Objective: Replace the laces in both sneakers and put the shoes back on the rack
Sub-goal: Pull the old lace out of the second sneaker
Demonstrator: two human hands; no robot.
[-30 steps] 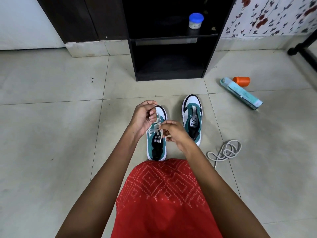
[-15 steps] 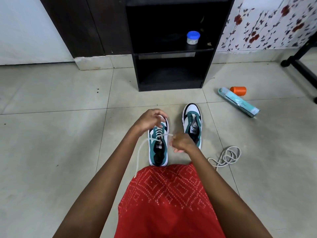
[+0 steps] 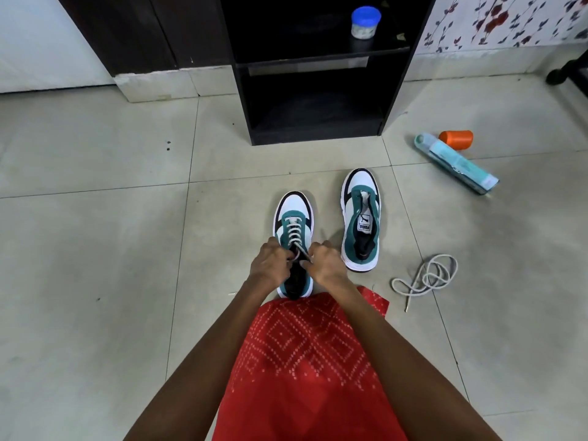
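Two white, teal and black sneakers stand on the floor tiles, toes pointing away from me. The left sneaker has a white lace threaded up its eyelets. My left hand and my right hand sit over its tongue, each pinching an end of that lace near the top eyelets. The right sneaker has no lace and its tongue is bare. A loose white lace lies coiled on the floor right of it. The black rack stands straight ahead.
A blue-lidded jar sits on the rack's upper shelf. A teal box and an orange cap lie on the floor at the right. A dark furniture leg is at the far right. My red garment covers my lap.
Both hands have come back toward me from the toe end to the top of the laced sneaker's tongue, and the long slack lace is drawn in. The camera has tilted.
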